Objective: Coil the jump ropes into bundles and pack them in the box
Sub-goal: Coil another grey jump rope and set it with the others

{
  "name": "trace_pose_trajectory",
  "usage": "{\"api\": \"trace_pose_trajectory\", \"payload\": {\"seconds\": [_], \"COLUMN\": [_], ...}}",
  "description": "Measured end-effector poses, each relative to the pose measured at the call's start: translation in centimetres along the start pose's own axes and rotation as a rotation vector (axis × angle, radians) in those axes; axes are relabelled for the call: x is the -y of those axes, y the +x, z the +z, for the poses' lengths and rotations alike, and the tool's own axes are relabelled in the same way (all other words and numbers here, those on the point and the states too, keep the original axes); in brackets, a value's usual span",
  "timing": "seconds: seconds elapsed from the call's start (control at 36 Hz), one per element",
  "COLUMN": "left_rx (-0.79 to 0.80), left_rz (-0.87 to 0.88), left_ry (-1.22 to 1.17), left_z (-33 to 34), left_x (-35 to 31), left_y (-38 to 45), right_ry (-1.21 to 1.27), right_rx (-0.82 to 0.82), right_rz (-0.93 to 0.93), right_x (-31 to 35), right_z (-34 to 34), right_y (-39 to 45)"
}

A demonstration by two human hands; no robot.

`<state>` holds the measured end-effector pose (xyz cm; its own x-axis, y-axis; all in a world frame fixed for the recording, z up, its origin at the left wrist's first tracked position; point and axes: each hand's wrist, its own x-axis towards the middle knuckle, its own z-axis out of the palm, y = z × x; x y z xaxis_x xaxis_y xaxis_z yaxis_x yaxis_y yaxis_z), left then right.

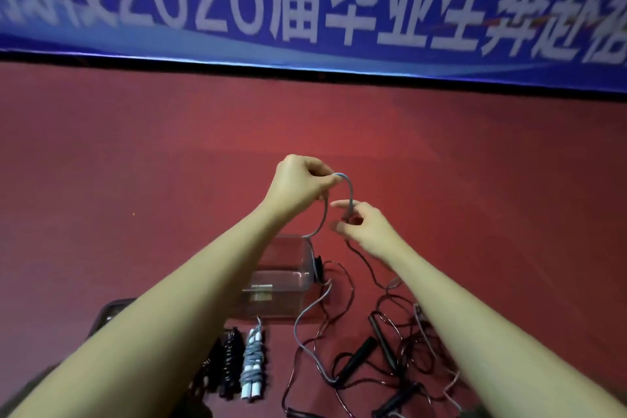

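Note:
My left hand [300, 185] is raised and pinches the top of a loop of grey jump rope [307, 312]. My right hand [361, 227] pinches the other side of that loop just below and to the right. The grey rope hangs down past a clear plastic box [281, 282] and trails across the red floor. A coiled grey-and-white rope bundle [252, 363] lies in front of the box, with a coiled black bundle [229, 360] to its left. Loose black ropes with black handles [381, 339] lie tangled at the right.
A dark lid or tray [110, 310] sits at the left, partly behind my left forearm. A blue banner with white characters [305, 0] hangs across the top. Red floor [135, 163] spreads out all round the box.

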<state>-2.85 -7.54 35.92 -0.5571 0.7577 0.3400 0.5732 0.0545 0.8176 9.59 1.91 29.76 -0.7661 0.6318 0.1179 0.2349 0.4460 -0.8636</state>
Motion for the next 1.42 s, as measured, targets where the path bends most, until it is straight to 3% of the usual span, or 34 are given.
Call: {"api": "trace_pose_trajectory", "payload": {"seconds": [0.14, 0.22, 0.28, 0.36, 0.44, 0.5, 0.61, 0.78, 0.94, 1.0, 1.06, 1.14, 1.22, 1.31, 1.42], "left_rx": [-0.068, -0.11, -0.156, -0.062, 0.277, 0.39, 0.308, 0.322, 0.234, 0.154, 0.042, -0.087, -0.14, -0.16, -0.152], "left_rz": [-0.053, -0.043, -0.053, -0.125, -0.147, -0.119, -0.102, -0.031, -0.081, -0.091, -0.115, -0.171, -0.206, -0.212, -0.233], "left_ry": [-0.259, -0.422, -0.481, -0.307, 0.069, 0.148, -0.129, -0.261, -0.194, -0.197, -0.194, -0.234, -0.251, -0.283, -0.48], "left_z": [-2.3, -3.2, -3.7, -4.2, -3.8, -2.9, -1.8, -1.1, 0.0, 0.3, 0.3, -0.1, -0.6, -0.9, -1.2], "left_x": [-2.6, -3.4, -3.5, -2.7, -0.7, 0.9, 3.1, 3.5, 3.9, 4.2, 4.6, 5.2, 5.4, 5.1, 4.4], "left_y": [-0.4, -0.2, 0.0, -0.1, -1.1, -1.9, -2.5, -1.3, 0.2, 1.0, 1.7, 2.9, 3.5, 3.9, 4.1], "right_ry": [0.163, 0.129, 0.244, 0.476, 0.677, 0.769, 0.974, 1.156, 1.188, 1.112, 0.865, 0.314, 0.021, -0.085, -0.194], "right_rx": [0.108, 0.031, -0.059, -0.195, -0.242, -0.232, -0.242, -0.228, -0.297, -0.308, -0.249, 0.072, 0.323, 0.32, 0.2], "right_rz": [-0.046, -0.074, -0.071, -0.083, -0.075, -0.064, 0.001, 0.108, 0.118, 0.103, 0.105, 0.11, 0.041, 0.002, -0.027], "right_x": [4.4, 6.2, 7.0, 7.9, 8.7, 9.1, 9.2, 8.5, 7.5, 6.5, 5.1, 3.1, 1.9, 1.7, 1.6], "right_z": [0.0, 0.1, 0.2, 0.2, -0.1, -0.2, -0.1, 0.2, 0.2, -0.1, 0.0, 0.3, 1.1, 2.3, 2.8], "right_y": [-0.8, -0.5, -0.1, 0.3, 0.8, 1.1, 2.2, 3.5, 5.2, 5.7, 5.8, 4.9, 4.3, 4.7, 5.5]}}
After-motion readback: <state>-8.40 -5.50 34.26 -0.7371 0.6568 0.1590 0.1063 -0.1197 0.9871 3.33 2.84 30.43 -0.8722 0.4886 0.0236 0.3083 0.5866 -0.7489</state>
